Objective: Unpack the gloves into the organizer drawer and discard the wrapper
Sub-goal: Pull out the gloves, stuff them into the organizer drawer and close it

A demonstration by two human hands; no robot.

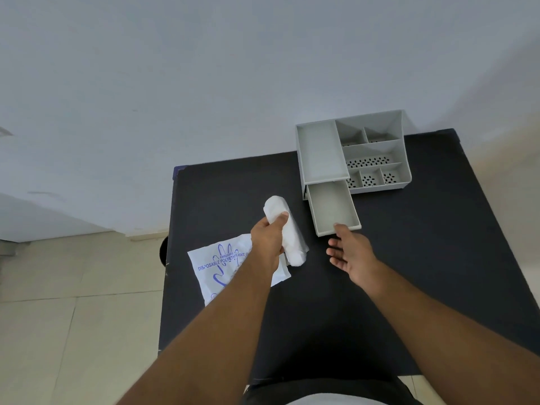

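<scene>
Left hand clenched around a white roll of gloves, thumb over its upper part; the roll's middle is covered by the fingers, both rounded ends showing, the near end low over the table or touching it, cannot tell which. One roll only; how many gloves are in it cannot be counted. Wrapper lies flat on the table to the left, near its left edge, one piece, blue hand outlines and print reading "DISPOSABLE POLYETHYLENE"; the left forearm crosses its right part and hides the end of the print. Right hand released, palm up, fingers spread, holding nothing; its longest fingertip reaches the near front lip of the drawer, contact not certain. Drawer pulled out toward the near side, one, grey, nothing seen inside. Organizer sits at the far right of the table, grey: one long tray on its left above the drawer, six smaller compartments on its right, several with perforated floors; the far ones are deep in shade and their floors are hard to read. A dark round shape shows past the table's left edge, mostly hidden, unidentifiable. Both forearms are cut off by the lower frame edge. Floor of pale tiles to the left.
</scene>
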